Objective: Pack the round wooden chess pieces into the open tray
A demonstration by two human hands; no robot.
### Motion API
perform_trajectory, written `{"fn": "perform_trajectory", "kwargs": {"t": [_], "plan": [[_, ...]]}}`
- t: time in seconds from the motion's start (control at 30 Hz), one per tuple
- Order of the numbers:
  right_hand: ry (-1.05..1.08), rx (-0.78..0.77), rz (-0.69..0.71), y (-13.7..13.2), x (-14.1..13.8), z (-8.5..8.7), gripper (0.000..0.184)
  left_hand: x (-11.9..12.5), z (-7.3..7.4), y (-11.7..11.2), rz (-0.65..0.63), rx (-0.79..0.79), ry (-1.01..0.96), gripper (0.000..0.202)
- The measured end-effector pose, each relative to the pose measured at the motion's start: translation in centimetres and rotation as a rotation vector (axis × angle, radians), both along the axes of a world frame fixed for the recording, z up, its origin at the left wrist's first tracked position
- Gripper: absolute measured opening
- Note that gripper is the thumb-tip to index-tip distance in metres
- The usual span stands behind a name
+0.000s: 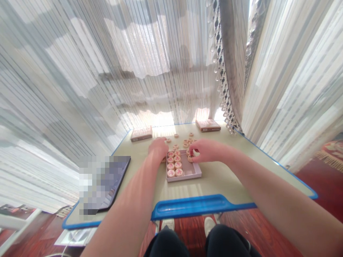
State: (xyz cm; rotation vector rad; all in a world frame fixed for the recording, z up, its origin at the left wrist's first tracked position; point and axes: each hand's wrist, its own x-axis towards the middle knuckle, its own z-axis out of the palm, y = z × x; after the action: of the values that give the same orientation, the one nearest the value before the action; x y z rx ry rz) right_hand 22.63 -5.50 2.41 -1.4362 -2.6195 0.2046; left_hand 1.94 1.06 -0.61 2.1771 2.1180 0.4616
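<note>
A shallow grey tray [193, 173] lies on the pale table [230, 185] in front of me, with several round wooden chess pieces [174, 166] set in rows along its left side. My right hand [206, 150] hovers over the tray's far right corner, fingers pinched on one wooden piece [190, 158]. My left hand [158, 148] rests curled at the tray's far left corner, knuckles up; what is under its fingers is hidden. More loose wooden pieces [184, 141] lie scattered just beyond both hands.
Two flat boxes sit at the table's far edge, one at left [141, 133] and one at right [208, 125]. A dark tablet [112, 178] lies at the near left. A blue lip [193, 206] runs along the near edge. Striped curtains surround the table.
</note>
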Motion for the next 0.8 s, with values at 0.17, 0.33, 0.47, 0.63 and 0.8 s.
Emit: {"fn": "perform_trajectory", "kwargs": {"t": [0.17,0.33,0.47,0.63,0.8], "plan": [[0.022,-0.003,0.018,0.0,0.0,0.0,0.02,0.0,-0.7,0.2,-0.148,0.006,-0.016,0.046],[0.019,-0.006,0.028,0.1,0.1,0.1,0.02,0.0,-0.9,0.4,-0.136,-0.027,-0.028,0.041],[-0.001,0.026,-0.003,-0.1,0.2,0.4,0.019,0.0,-0.8,0.6,-0.113,-0.008,-0.052,0.041],[0.019,0.09,-0.051,0.2,0.2,0.2,0.021,-0.2,-0.9,0.6,-0.09,0.037,-0.065,0.045],[0.029,0.109,-0.07,1.0,0.6,-0.4,0.019,-0.8,-1.1,0.8,-0.052,0.112,-0.054,0.047]]}}
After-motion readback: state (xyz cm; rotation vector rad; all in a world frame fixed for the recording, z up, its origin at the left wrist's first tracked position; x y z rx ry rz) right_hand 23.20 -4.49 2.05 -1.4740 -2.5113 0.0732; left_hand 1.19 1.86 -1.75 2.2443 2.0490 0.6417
